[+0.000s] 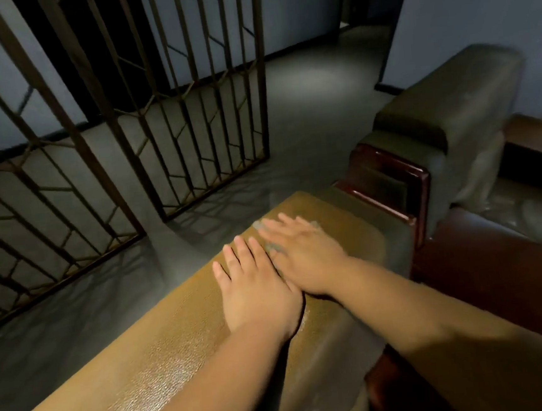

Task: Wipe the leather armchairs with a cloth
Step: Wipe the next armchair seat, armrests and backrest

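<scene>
On armchair [165, 355] top, both hands flat, right hand [303, 251] blurred over mostly hidden cloth [271, 247], left hand [253, 285] beside

**Room along the chair back, blocked at the far right**

The tan textured leather top of the near armchair back [184, 354] runs from near left to far right as a broad flat strip. Both flat hands, left hand [257, 291] and right hand [303, 255], lie side by side on its far part, over a thin grey cloth [268, 246]. Bare leather lies nearer on the left and just beyond the fingertips. At the far right end the glossy dark red wooden armrest frame [401, 177] and the olive padded back of a second armchair [444, 108] stand close. Left of the strip, open grey floor [303, 104] separates it from the brown metal lattice gate [209, 112].
</scene>
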